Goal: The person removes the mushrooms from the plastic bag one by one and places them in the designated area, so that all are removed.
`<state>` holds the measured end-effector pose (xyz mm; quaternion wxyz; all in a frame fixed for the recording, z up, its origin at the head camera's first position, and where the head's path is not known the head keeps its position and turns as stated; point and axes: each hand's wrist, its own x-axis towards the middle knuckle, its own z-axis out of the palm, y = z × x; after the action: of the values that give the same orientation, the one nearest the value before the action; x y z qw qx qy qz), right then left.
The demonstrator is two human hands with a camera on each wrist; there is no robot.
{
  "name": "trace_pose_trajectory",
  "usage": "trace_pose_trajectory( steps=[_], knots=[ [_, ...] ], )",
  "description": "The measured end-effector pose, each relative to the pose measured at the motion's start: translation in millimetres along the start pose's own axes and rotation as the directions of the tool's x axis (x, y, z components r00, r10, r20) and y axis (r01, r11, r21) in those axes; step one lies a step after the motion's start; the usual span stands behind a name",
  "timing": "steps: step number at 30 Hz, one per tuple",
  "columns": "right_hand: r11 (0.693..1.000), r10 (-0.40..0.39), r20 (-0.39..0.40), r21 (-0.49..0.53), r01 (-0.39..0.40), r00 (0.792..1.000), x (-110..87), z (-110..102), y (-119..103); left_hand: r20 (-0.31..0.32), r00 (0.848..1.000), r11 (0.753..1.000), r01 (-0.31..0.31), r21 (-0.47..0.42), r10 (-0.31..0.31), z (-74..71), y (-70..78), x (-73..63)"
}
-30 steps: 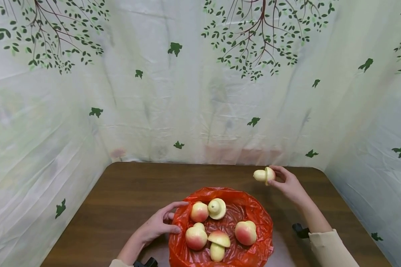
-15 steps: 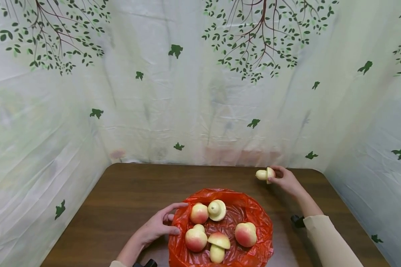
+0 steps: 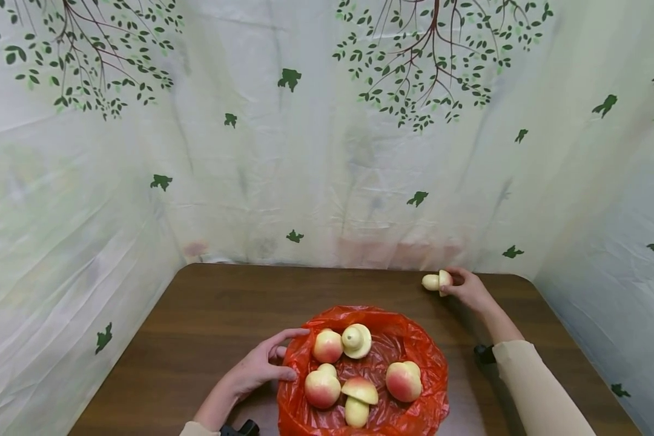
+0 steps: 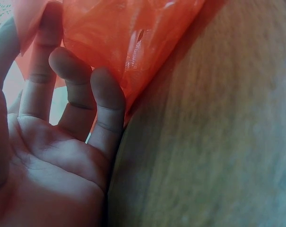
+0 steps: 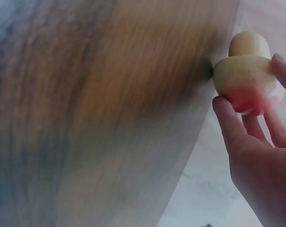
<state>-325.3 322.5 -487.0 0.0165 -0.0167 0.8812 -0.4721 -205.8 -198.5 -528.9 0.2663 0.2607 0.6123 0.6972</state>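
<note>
At the back right of the table, my right hand (image 3: 469,292) pinches a toy mushroom (image 3: 430,282) by its pink-and-cream cap. The pale stem points left, and the right wrist view shows thumb and fingers around the cap (image 5: 244,78). A red plastic bag (image 3: 435,363), spread round like a bowl, stands near the front. Beside its left rim rests my left hand (image 3: 258,365), thumb and fingers spread and touching the plastic; the left wrist view shows loosely bent fingers against the bag (image 4: 133,42). Several similar mushrooms lie inside, one with its cap up (image 3: 360,390).
The dark brown wooden table (image 3: 223,303) has rounded back corners. Behind it and at both sides hangs a pale curtain (image 3: 316,169) printed with branches and green leaves. A black wrist strap (image 3: 484,354) sits on the right forearm.
My right hand has moved slightly right and back with the mushroom, lower toward the table. The left hand and the bag with its mushrooms stay in place.
</note>
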Motion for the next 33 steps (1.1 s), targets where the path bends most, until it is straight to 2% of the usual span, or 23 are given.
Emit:
trace_pose_trajectory(
  steps=[12, 18, 26, 33],
  knots=[
    [0.999, 0.052, 0.007, 0.01, -0.052, 0.999, 3.8, -3, 0, 0.007, 1.0, 1.0, 0.011, -0.004, -0.011, -0.1, 0.7, 2.2],
    [0.999, 0.031, 0.02, 0.008, -0.031, 0.999, 1.6, -2, 0, 0.001, 1.0, 1.0, 0.021, 0.002, -0.021, -1.6, -0.6, 1.5],
    [1.0, 0.006, 0.02, 0.014, -0.006, 1.0, -7.9, -7, -3, -0.003, 1.0, 0.999, 0.031, 0.019, -0.03, -2.1, -1.7, 0.0],
    [1.0, -0.007, -0.007, 0.022, 0.007, 1.0, -27.8, -15, -18, -0.006, 0.999, 0.999, 0.037, 0.01, -0.037, -3.2, -1.3, 0.1]
  ],
)
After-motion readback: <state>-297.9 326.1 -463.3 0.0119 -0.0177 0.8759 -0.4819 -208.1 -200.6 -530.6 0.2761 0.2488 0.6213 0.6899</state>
